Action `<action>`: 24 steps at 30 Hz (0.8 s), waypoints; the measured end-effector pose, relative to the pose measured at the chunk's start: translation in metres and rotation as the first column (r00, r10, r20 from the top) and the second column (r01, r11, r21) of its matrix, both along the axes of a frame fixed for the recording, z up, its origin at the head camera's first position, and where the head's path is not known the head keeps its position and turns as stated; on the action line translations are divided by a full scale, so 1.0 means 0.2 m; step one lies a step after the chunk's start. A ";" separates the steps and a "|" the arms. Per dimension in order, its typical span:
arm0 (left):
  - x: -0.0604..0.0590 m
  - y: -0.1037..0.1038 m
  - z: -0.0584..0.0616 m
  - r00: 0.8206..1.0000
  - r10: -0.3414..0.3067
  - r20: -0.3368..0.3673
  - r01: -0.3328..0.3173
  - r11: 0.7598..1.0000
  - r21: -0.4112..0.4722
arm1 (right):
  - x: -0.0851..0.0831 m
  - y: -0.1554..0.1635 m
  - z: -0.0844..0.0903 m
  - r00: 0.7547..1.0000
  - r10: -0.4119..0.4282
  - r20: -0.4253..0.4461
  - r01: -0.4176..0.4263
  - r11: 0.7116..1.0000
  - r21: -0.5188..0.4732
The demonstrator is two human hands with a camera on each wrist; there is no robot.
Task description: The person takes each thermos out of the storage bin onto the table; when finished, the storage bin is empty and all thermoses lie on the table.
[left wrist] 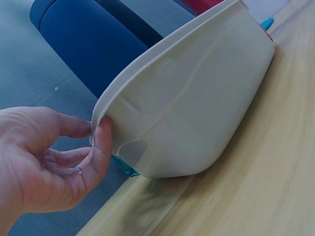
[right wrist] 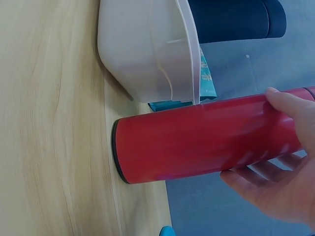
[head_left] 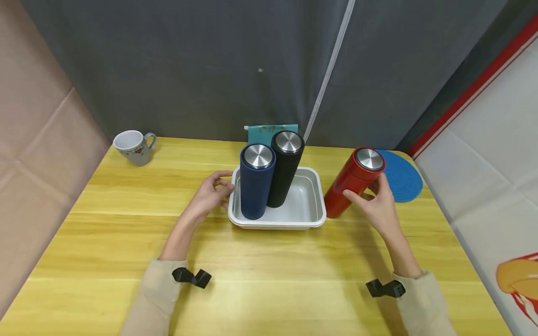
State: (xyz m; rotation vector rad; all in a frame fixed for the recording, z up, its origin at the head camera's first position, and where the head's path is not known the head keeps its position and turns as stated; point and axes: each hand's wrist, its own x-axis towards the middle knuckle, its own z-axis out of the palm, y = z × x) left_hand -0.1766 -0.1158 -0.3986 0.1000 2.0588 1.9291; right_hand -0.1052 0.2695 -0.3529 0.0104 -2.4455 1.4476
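A white plastic tub (head_left: 300,198) sits mid-table with a dark blue thermos flask (head_left: 254,191) and a black one (head_left: 286,172) standing inside it. My left hand (head_left: 212,193) pinches the tub's left rim between thumb and fingers, as the left wrist view (left wrist: 64,157) shows. To the right of the tub, a red thermos flask (head_left: 349,184) with a silver-topped lid stands close beside its wall. My right hand (head_left: 376,203) grips the red flask around its upper body, thumb on the near side and fingers behind; its base is at the table top in the right wrist view.
A patterned mug (head_left: 134,148) stands at the back left. On the right lies a round blue mat (head_left: 401,177), partly behind the red flask. A teal packet (head_left: 269,134) is behind the tub, against the grey curtain (head_left: 189,70). Walls flank the wooden table (head_left: 269,284).
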 end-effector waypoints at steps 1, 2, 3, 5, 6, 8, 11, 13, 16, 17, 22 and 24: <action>0.00 0.00 0.00 1.000 0.000 0.001 0.000 1.000 0.000 | 0.00 0.00 0.00 1.000 -0.003 -0.004 0.003 1.000 0.000; 0.00 0.00 0.00 1.000 0.001 0.003 -0.001 1.000 0.003 | 0.01 0.00 0.01 1.000 -0.004 -0.005 0.004 1.000 -0.003; -0.01 0.01 0.00 1.000 0.001 0.002 -0.001 1.000 0.006 | 0.01 0.00 0.01 1.000 -0.005 -0.003 0.005 1.000 -0.001; -0.01 0.01 0.00 1.000 0.000 0.003 0.000 1.000 0.010 | 0.02 0.01 0.02 1.000 -0.006 0.009 0.006 1.000 -0.001; -0.01 0.01 0.00 1.000 0.000 0.003 0.000 1.000 0.011 | 0.03 0.01 0.02 1.000 -0.008 0.016 0.008 1.000 -0.001; -0.01 0.01 0.00 1.000 -0.001 0.003 0.001 1.000 0.014 | 0.04 0.01 0.02 0.999 -0.017 0.027 0.017 1.000 0.002; 0.00 0.00 0.00 1.000 -0.004 -0.001 0.004 1.000 0.009 | 0.05 0.01 0.02 0.999 -0.021 0.029 0.021 1.000 -0.006; 0.00 0.00 0.00 1.000 -0.005 -0.003 0.005 1.000 0.005 | 0.05 0.02 0.01 1.000 -0.021 0.020 0.022 1.000 -0.011; 0.00 0.01 0.00 1.000 -0.006 -0.006 0.006 1.000 0.004 | 0.07 0.03 -0.01 1.000 -0.023 0.011 0.024 0.999 -0.024; 0.00 0.01 0.00 1.000 -0.008 -0.006 0.008 1.000 0.004 | 0.08 0.03 -0.01 1.000 -0.026 0.009 0.026 0.999 -0.025; -0.01 0.01 -0.01 1.000 -0.005 -0.008 0.005 1.000 0.003 | 0.11 0.04 -0.02 1.000 -0.027 -0.006 0.027 0.998 -0.048; -0.01 0.00 -0.01 1.000 -0.002 -0.009 0.002 1.000 0.001 | 0.13 0.04 -0.02 1.000 -0.021 -0.015 0.020 0.998 -0.057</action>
